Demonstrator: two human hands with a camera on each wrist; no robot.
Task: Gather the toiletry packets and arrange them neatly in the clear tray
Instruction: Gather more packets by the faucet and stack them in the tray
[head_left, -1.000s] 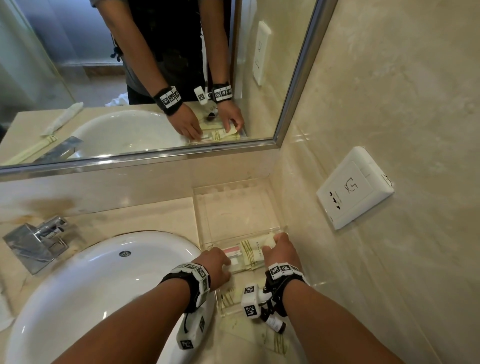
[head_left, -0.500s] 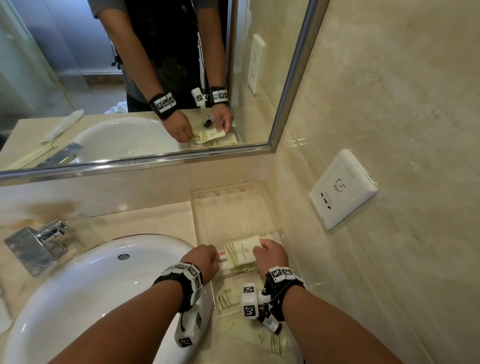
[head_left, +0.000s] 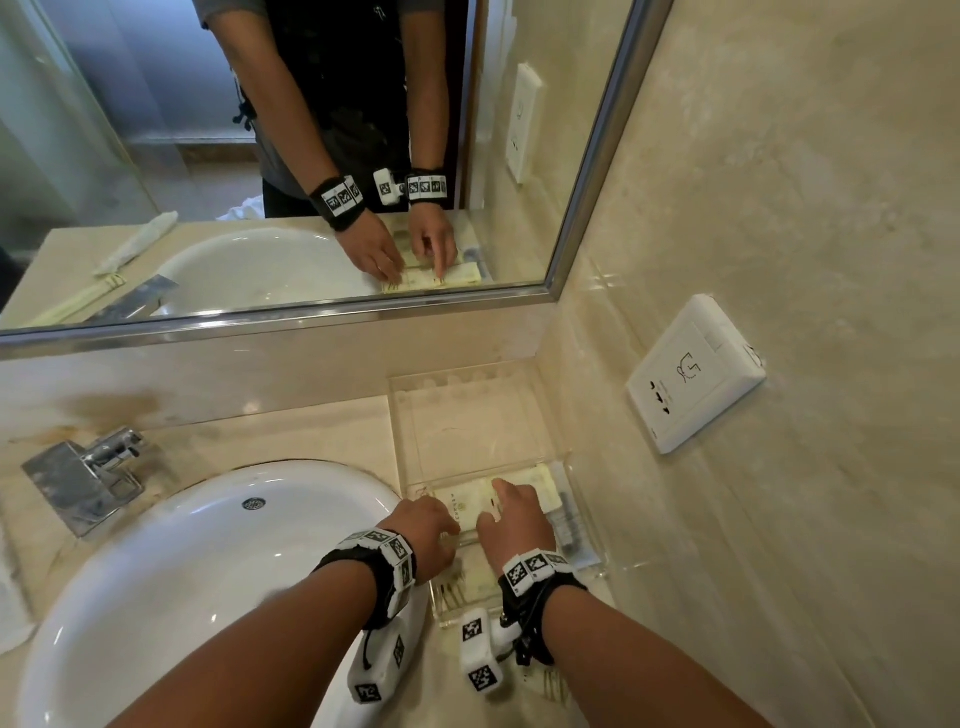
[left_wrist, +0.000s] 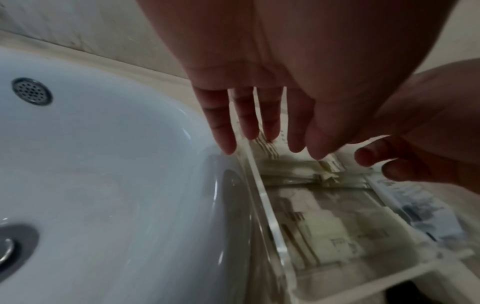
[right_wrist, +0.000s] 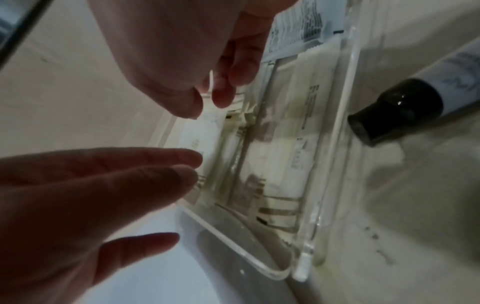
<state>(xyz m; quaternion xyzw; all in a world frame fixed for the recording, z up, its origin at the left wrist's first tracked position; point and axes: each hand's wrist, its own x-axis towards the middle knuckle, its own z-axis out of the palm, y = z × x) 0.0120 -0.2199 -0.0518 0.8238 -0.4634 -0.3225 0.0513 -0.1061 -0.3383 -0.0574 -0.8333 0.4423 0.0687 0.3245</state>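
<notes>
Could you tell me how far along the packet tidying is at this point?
Several cream packets already lie in the clear tray. The left hand and right hand are flattening the top one with straight fingers. One packet outside the tray's near end remains.

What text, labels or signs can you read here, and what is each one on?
No word reads clearly.
Cream packet in the clear tray: round emblem, a line of small letters, too small to read.
Printed sachet: dense print, blurred.
Dark-capped bottle: label blurred.
Wall socket: shaver pictogram, no words.
Wristbands: square black-and-white markers, no text.
</notes>
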